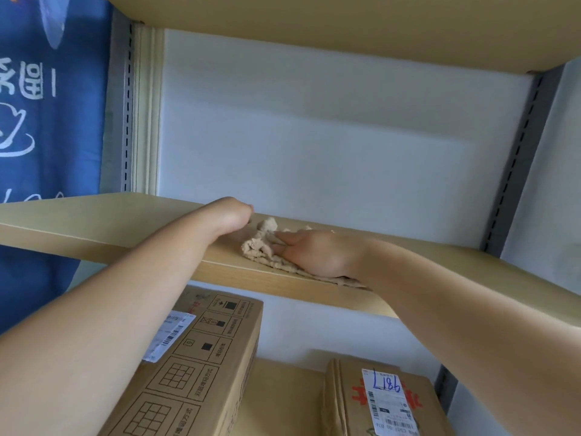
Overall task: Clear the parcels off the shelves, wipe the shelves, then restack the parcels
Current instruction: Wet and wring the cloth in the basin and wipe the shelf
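Note:
A beige crumpled cloth [262, 243] lies on the light wooden shelf [103, 228] at chest height. My right hand [309, 251] lies flat on the cloth, fingers straight and pointing left, pressing it onto the board. My left hand [231, 215] reaches over the shelf just left of the cloth; its fingers bend away behind the wrist and are hidden. On the shelf below stand two cardboard parcels: a long box [201, 366] with printed handling symbols at the left and a smaller box [386, 401] with a label marked "L186" at the right.
Another wooden shelf [314, 29] hangs overhead. A white back wall [314, 146] closes the bay. Grey slotted uprights [515, 158] frame it at both sides. A blue banner [47, 121] with white writing hangs to the left.

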### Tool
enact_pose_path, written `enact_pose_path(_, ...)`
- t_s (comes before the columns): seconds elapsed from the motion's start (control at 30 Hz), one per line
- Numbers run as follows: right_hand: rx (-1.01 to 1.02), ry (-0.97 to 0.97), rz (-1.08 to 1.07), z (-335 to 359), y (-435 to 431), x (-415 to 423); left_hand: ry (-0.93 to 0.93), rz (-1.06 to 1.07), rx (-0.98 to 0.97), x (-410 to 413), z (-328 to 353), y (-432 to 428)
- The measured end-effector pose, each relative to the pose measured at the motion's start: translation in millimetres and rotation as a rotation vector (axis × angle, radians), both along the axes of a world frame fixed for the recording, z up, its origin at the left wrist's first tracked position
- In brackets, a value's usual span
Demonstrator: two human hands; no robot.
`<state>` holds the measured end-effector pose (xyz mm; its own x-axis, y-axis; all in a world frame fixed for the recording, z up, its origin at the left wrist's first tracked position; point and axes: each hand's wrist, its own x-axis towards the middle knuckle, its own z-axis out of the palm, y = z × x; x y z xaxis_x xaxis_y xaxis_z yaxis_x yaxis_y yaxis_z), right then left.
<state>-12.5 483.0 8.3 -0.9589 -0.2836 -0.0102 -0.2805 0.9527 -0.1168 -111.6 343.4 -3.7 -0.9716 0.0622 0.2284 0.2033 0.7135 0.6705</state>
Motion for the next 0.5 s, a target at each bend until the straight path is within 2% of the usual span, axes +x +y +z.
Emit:
enact_pose_path(0.17, -0.129, 0.004, 0.234, -5.1, 1.6, 14.8, -0.051, -0.067, 0.084, 1.7, 0.7, -7.7)
enact_pose_path(0.27, -0.291, -0.061, 0.31, -2.6, 20.9, 22.1, -0.095, -0.112, 0.026, 7.1, 2.0, -5.7)
enact_pose_path(0.37, -0.357, -0.073, 0.261, -0.3, 35.3, 10.6, -0.108, -0.196, -0.101, 17.9, 7.4, 16.2)
enact_pose_path(0.5, -0.229, -0.011, 0.085, 0.4, 60.5, -18.5, -0.058, -0.238, -0.234, 27.3, 16.8, 53.6)
